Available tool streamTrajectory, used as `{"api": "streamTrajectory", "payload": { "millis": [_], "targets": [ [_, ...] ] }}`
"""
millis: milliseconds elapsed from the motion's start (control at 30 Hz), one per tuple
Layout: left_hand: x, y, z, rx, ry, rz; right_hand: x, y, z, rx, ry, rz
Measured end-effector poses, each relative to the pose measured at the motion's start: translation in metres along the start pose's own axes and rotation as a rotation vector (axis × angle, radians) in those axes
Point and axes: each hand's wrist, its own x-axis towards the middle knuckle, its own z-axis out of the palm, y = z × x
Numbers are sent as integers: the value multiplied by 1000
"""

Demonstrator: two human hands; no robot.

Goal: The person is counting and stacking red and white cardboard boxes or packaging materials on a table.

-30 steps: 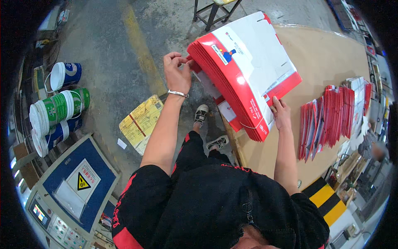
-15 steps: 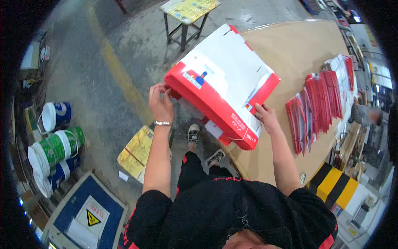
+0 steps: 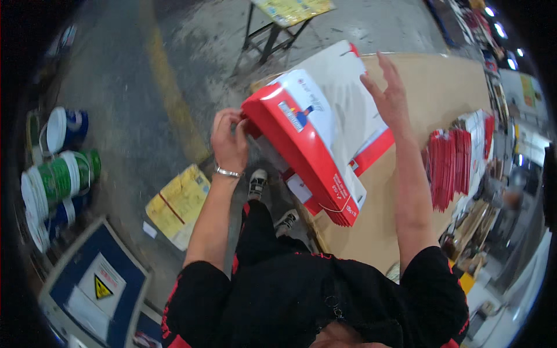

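Note:
A bundle of flat red-and-white printed cartons [image 3: 301,136] lies tilted at the table's left edge, its glossy red side facing me. A thin band loops around the near end of the bundle. My left hand [image 3: 230,140] pinches the far-left corner of the cartons, fingers curled over the red edge. My right hand [image 3: 390,95] is off the cartons, held above their far right part with thumb and fingers spread. The top carton's white panel [image 3: 345,87] is bent up in the middle. Underneath, the lower cartons are mostly hidden.
More red carton bundles [image 3: 449,165] stand on the brown table [image 3: 423,81] at the right. Past the table's far left corner is a yellow-topped stool [image 3: 293,10]. Another yellow top [image 3: 178,206] sits low by my left arm. Paint buckets [image 3: 61,177] and a blue cabinet [image 3: 96,290] line the left.
My right hand has let go of the cartons' near right corner and swung up and away, opening. The left hand keeps its corner. The view has shifted, and the top panel now bends upward.

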Motion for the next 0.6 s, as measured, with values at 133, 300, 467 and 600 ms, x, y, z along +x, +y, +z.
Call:
{"api": "streamTrajectory", "payload": {
  "millis": [133,300,467,600],
  "targets": [
    [-3,-14,-10,-19,-58,-109,-7,-114,-15,543,-255,-65],
    [-7,-15,-20,-163,-179,-67,-131,-184,26,1481,-985,655],
    [-9,-34,-24,-174,-283,-28,-203,-178,76,1650,-553,1167],
    [-8,-36,-26,-242,-288,-46,-195,-170,98,1799,-354,1255]
  ]
}}
